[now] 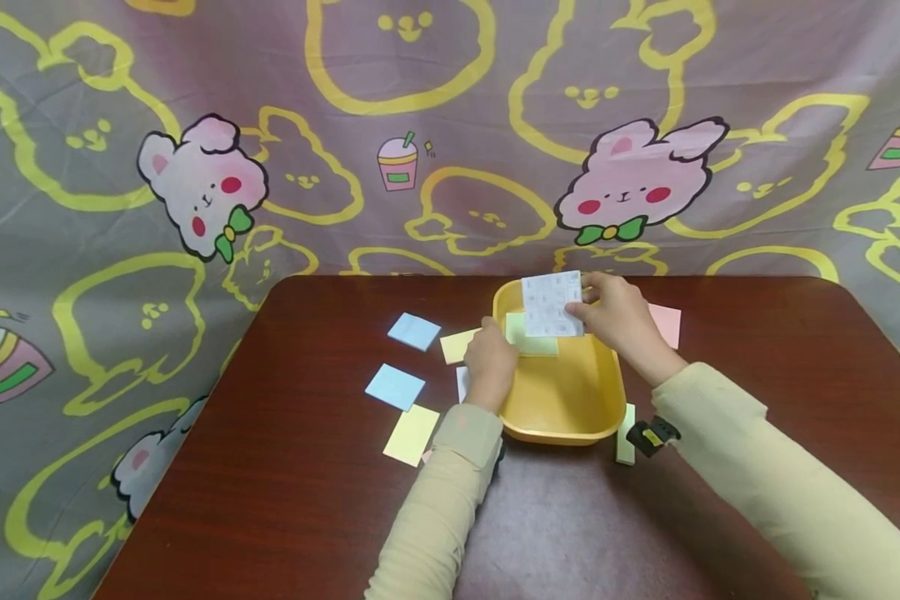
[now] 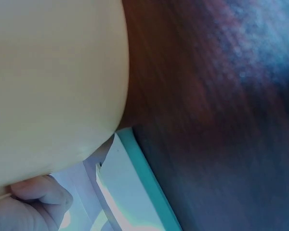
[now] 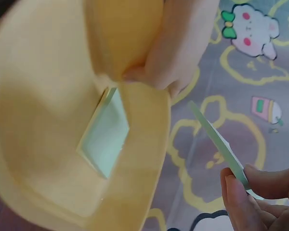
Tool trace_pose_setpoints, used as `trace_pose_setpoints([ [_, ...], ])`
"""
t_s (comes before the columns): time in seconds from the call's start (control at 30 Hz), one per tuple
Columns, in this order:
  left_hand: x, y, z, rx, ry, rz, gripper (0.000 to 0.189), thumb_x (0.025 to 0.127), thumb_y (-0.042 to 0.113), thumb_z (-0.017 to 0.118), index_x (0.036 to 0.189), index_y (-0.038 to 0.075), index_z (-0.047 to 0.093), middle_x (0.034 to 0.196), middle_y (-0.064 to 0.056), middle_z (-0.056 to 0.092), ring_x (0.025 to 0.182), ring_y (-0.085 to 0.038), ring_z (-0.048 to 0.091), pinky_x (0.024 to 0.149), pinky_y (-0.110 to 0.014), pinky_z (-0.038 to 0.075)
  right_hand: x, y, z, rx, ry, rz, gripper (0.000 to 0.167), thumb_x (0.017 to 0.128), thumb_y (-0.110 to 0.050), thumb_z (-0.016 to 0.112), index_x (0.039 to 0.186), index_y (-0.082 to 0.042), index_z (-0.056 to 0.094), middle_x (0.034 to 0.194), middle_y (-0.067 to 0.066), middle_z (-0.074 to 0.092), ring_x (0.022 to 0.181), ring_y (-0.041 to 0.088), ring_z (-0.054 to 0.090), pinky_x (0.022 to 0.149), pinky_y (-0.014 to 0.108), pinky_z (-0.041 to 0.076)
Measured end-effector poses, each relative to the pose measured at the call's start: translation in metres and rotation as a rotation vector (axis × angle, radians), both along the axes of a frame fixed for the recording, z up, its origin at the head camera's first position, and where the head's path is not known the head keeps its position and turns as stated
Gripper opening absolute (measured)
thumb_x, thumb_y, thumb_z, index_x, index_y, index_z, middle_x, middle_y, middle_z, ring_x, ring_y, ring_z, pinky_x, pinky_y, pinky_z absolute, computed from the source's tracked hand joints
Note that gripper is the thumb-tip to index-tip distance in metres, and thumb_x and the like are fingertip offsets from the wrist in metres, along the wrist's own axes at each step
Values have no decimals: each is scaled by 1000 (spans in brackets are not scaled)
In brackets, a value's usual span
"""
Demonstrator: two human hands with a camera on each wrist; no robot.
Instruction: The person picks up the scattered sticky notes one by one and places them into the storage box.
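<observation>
A yellow plastic basin [image 1: 562, 404] stands at the middle of the table. My left hand [image 1: 491, 362] grips its left rim; in the right wrist view the thumb of that hand [image 3: 176, 53] shows over the wall. Above the basin's far side, my right hand [image 1: 621, 315] pinches a sticky note pad [image 1: 552, 304] between thumb and fingers. Its printed white face points toward the head camera, and the right wrist view shows the pad [image 3: 216, 139] edge-on, pale green. Inside the basin lies a light green pad [image 3: 106, 137], partly covered in the head view by the held one.
Left of the basin lie blue pads [image 1: 395, 387], yellow pads [image 1: 411, 435] and a partly hidden white one [image 1: 462, 383]. To the right are a pink pad [image 1: 667, 325] and a green pad [image 1: 625, 446]. A patterned cloth [image 1: 450, 150] hangs behind the table.
</observation>
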State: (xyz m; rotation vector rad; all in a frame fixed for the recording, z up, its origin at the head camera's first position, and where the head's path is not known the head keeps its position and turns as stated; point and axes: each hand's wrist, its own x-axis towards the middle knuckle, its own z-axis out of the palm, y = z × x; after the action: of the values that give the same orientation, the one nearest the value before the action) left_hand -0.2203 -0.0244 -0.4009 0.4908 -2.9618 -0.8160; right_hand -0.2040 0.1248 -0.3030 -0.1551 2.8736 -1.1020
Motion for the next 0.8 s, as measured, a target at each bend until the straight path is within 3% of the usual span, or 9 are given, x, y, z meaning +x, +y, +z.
trace_pose_setpoints([
  [0.2, 1, 0, -1, 9, 2, -5, 33, 82, 12, 64, 112, 3, 54, 93, -17, 71, 83, -33, 69, 69, -43, 54, -17, -5, -13, 27, -34, -4, 45, 91, -12, 61, 130, 9, 49, 114, 30, 64, 90, 32, 67, 69, 30, 52],
  [0.33, 2, 0, -1, 4, -5, -8, 32, 82, 12, 63, 111, 3, 54, 92, -17, 71, 82, -33, 69, 69, -43, 54, -24, -11, -23, 47, -66, -22, 44, 92, -12, 60, 130, 8, 49, 116, 30, 63, 94, 34, 66, 76, 37, 53],
  [0.53, 2, 0, -2, 6, 8, -3, 30, 83, 11, 64, 110, 3, 54, 92, -18, 70, 82, -33, 69, 69, -43, 54, -30, -21, -37, 87, -13, -9, 38, 90, -12, 61, 123, 8, 56, 113, 27, 65, 99, 37, 64, 84, 46, 50],
  [0.67, 1, 0, -2, 7, 22, 2, 28, 82, 11, 64, 107, 3, 55, 92, -18, 70, 82, -33, 69, 69, -42, 54, -35, -26, -43, 28, -35, -3, 35, 89, -9, 61, 119, 10, 58, 107, 27, 66, 94, 34, 65, 81, 40, 51],
  [0.8, 0, 1, -1, 13, 18, -5, 31, 82, 11, 64, 110, 3, 54, 93, -18, 70, 83, -33, 69, 69, -43, 54, -40, -26, -46, -59, -134, -16, 37, 90, -6, 59, 122, 13, 55, 111, 29, 64, 89, 28, 64, 75, 31, 53],
])
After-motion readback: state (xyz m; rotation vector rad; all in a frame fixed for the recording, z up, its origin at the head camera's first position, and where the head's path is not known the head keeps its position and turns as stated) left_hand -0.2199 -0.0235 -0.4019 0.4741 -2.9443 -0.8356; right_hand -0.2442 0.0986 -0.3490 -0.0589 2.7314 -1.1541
